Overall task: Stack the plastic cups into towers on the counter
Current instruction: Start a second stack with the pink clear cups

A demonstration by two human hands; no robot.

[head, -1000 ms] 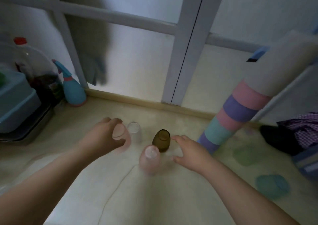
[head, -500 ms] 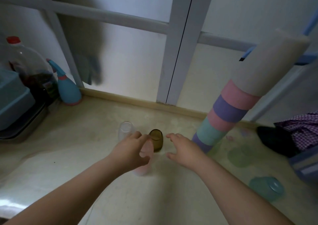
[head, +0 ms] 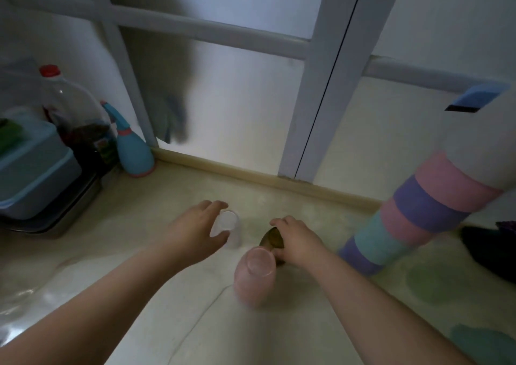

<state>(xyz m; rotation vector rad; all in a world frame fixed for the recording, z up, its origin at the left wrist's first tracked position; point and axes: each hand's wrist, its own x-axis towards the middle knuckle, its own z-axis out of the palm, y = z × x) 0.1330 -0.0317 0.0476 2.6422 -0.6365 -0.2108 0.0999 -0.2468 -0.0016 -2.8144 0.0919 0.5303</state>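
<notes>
No text can be read; the label on the bottle [head: 92, 138] is too blurred.

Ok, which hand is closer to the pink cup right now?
Right. The right hand grips the brown cup just behind the pink cup; the left hand is farther left, around the clear cup.

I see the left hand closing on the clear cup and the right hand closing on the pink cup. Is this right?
Not quite. In the head view the right hand is closing on the brown cup; the pink cup stands free in front. The left hand is on the clear cup.
</notes>
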